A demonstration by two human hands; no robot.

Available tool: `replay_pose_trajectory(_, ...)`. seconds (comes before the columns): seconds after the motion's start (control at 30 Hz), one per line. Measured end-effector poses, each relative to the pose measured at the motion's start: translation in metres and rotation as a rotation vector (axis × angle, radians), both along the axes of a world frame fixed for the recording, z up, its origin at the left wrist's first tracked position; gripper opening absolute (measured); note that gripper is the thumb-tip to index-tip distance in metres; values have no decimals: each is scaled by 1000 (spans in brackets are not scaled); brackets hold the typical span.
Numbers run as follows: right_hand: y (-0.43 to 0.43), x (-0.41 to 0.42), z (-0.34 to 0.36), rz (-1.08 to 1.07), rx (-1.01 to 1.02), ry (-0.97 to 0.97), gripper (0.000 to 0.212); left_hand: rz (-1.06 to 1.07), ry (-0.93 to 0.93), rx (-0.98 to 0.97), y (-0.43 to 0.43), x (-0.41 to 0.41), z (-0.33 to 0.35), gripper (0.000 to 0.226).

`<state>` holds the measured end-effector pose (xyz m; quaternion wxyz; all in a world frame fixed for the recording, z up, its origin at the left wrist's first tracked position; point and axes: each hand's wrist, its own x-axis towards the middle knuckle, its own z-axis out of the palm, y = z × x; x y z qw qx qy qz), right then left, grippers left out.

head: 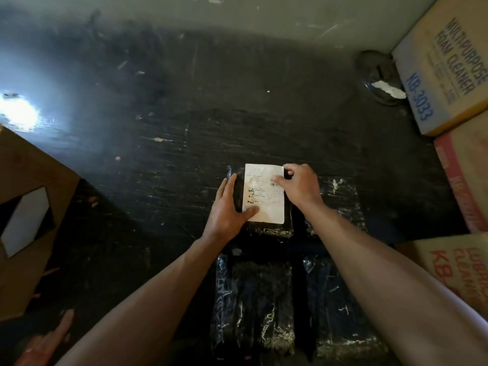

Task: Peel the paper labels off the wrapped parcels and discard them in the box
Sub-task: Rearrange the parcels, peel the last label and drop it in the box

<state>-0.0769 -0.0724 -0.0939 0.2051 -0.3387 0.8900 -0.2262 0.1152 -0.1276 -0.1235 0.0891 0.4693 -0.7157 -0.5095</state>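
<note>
Dark, scuffed floor (184, 114) spreads out below me, with glare from a bright light on the left. Several parcels wrapped in black plastic lie in front of me; the one I am working on (264, 228) sits at the far end of the group, with another parcel (253, 299) nearer to me and one (340, 196) to its right. A white paper label (264, 196) lies flat on top of the far parcel. My left hand (228, 210) is spread open, palm down along the label's left edge, thumb resting on the lower left corner of the paper. My right hand (298, 186) is curled over the label's upper right corner, fingertips pressed together at the paper's edge; I cannot tell whether the corner has lifted. An open brown cardboard box (34, 196) stands well apart to my left. Printed cartons (446, 72) are stacked along the right side.
</note>
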Motion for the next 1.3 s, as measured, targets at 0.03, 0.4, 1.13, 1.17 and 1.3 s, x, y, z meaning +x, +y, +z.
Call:
replay_pose_trajectory(0.03,-3,-3,0,23,-4,8,44,3,7,-8,-1,0,-2,108)
replay_pose_trajectory(0.4,-27,-26,6,1,23,-241,19,34,35,13,1,-2,-11,111)
replay_pose_trajectory(1.13,14,22,36,-5,-219,-163,7,6,36,-11,2,-3,-7,107)
replay_pose_trajectory(1.17,16,23,39,-13,-233,-158,7,7,37,-13,2,-2,-7,107)
replay_pose_trajectory(1.3,23,21,61,-19,-278,-162,7,18,66,-8,3,-1,-8,107)
